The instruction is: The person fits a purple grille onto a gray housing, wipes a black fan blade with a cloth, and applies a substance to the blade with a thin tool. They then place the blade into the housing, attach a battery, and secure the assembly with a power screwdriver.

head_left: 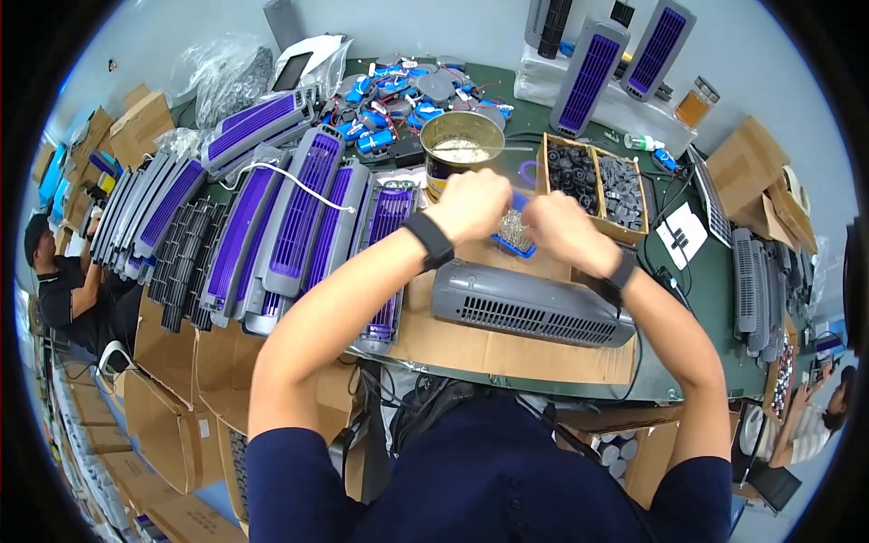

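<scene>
My left hand [472,206] is closed, fingers curled and pointing away, between the round tin [438,167] and a small blue tray of screws [515,237]. My right hand [563,224] is closed too, just right of the tray and partly over it. Whatever the fingers of either hand pinch is hidden behind the knuckles. Nearer to me, a dark grey slotted fan housing [534,305] lies lengthwise on a flat cardboard sheet [471,353], below both hands and apart from them.
Purple-and-grey fan bodies [312,213] crowd the left. Blue battery packs with wires [376,140] are heaped at the back. A divided box [593,181] of black and grey parts stands right of my hands. Upright fans [590,77] and a jar [696,104] are behind. Co-workers [68,281] sit at both sides.
</scene>
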Action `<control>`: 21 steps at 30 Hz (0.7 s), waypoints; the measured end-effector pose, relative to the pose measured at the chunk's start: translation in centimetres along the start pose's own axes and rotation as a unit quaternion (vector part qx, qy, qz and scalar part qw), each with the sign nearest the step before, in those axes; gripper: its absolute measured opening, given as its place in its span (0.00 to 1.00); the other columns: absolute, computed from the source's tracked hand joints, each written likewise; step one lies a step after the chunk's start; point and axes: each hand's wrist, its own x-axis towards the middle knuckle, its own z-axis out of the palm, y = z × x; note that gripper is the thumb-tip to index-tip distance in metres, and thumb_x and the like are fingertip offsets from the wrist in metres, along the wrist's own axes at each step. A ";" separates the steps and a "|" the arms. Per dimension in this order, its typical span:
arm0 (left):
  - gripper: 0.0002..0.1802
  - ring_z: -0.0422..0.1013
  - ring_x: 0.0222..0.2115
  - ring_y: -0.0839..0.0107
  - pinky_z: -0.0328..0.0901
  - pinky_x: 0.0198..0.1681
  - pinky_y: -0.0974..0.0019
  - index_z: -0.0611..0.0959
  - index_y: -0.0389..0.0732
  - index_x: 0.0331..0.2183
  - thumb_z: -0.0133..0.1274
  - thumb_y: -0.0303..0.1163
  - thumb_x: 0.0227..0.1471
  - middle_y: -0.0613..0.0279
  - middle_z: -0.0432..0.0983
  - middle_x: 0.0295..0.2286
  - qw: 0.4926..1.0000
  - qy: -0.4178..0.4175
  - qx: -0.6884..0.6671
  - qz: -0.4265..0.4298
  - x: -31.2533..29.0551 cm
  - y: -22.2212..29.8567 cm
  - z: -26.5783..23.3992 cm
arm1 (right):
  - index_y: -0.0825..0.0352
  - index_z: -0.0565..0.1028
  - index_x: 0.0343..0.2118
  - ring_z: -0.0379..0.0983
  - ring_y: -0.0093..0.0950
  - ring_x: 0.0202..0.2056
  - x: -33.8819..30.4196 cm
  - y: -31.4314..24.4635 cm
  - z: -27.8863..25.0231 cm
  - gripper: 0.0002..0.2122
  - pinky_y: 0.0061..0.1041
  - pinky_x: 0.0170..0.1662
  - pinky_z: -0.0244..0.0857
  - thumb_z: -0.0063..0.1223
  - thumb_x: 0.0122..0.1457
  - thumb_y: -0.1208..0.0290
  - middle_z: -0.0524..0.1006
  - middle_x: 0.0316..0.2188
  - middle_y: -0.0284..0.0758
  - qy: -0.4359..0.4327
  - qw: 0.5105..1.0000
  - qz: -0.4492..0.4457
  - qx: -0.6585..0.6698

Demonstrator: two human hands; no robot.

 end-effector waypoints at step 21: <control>0.05 0.79 0.30 0.55 0.73 0.30 0.57 0.84 0.38 0.23 0.56 0.28 0.44 0.50 0.79 0.24 0.998 0.033 0.053 -0.015 2.3 0.0 5.8 | 0.69 0.81 0.23 0.77 0.44 0.29 1.4 3.4 4.8 0.05 0.36 0.34 0.71 0.57 0.41 0.82 0.78 0.25 0.46 0.085 0.992 -0.034 0.085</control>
